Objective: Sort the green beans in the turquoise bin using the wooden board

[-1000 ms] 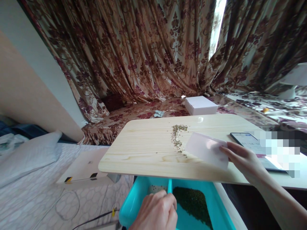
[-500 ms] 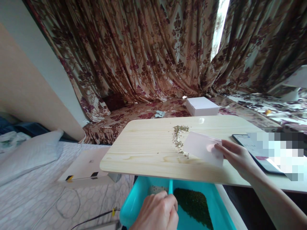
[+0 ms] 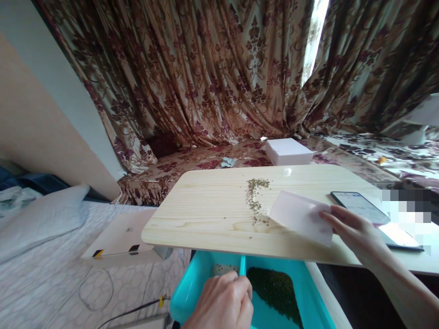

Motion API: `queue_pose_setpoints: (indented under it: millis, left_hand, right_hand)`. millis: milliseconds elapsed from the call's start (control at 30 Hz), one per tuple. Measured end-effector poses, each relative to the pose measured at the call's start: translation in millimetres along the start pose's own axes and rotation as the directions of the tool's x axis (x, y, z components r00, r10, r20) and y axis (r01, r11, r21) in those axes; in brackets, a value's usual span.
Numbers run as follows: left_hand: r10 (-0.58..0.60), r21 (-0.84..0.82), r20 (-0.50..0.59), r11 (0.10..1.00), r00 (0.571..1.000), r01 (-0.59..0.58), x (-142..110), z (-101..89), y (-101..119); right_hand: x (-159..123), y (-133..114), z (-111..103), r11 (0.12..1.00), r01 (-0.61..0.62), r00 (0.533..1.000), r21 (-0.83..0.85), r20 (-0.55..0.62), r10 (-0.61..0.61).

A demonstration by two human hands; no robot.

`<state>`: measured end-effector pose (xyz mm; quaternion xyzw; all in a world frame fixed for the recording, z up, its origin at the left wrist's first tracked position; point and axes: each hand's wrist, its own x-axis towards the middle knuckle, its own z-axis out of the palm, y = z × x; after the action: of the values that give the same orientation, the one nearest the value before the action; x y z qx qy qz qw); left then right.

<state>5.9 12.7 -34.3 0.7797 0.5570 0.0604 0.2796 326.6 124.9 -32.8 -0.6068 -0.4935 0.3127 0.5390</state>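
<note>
A thin whitish translucent sheet (image 3: 298, 218) is pinched at its right end by my right hand (image 3: 353, 228), over the light wooden tabletop (image 3: 199, 205). To its left lies a curved trail of small greenish-brown seeds or grains (image 3: 255, 194), apart from the sheet's edge. My left hand (image 3: 222, 299) is closed over the divider of a turquoise two-part box (image 3: 185, 292) below the table's front edge; its fingertips are hidden. Dark green grains (image 3: 276, 290) fill part of the box's right compartment, and pale bits (image 3: 224, 269) show in the left one.
A phone or tablet (image 3: 360, 205) lies on the table at the right, partly blurred out. Behind the table sits a white box (image 3: 290, 153) before patterned curtains (image 3: 206, 82). A white case (image 3: 120, 233) and cables rest on the bed at the left.
My right hand has moved the sheet to the right and slightly toward me, away from the grain trail. A few grains now lie nearer the table's front edge. My left hand stays at the divider.
</note>
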Motion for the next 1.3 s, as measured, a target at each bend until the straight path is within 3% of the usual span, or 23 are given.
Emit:
queue_pose_setpoints:
  millis: [267,733,967,1133,1300]
  left_hand:
    - [0.007,-0.002,-0.007,1.0,1.0,-0.007,-0.1,0.4,-2.1]
    - [-0.001,-0.015,-0.014,1.0,1.0,0.001,-2.8,-2.6,-0.1]
    - [-0.002,-0.032,-0.055,0.999,0.998,0.0,-3.4,0.1,-2.5]
    - [-0.004,-0.024,-0.029,1.0,1.0,0.003,-4.0,-1.1,-2.1]
    - [-0.003,-0.03,-0.04,1.0,0.999,0.001,-3.6,-2.1,-1.3]
  right_hand:
    - [-2.6,1.4,4.6,0.999,-0.04,0.999,0.026,-0.018,0.04]
    - [-2.1,-3.6,10.4,0.997,-0.035,0.997,0.063,0.072,0.03]
    - [-12.8,-9.8,0.0,0.996,-0.082,0.994,0.039,-0.069,0.085]
    - [-19.0,-0.4,-2.0,0.997,-0.06,0.997,0.046,0.05,0.058]
    - [-20.1,-2.2,3.9,0.995,-0.079,0.997,0.066,-0.009,0.08]
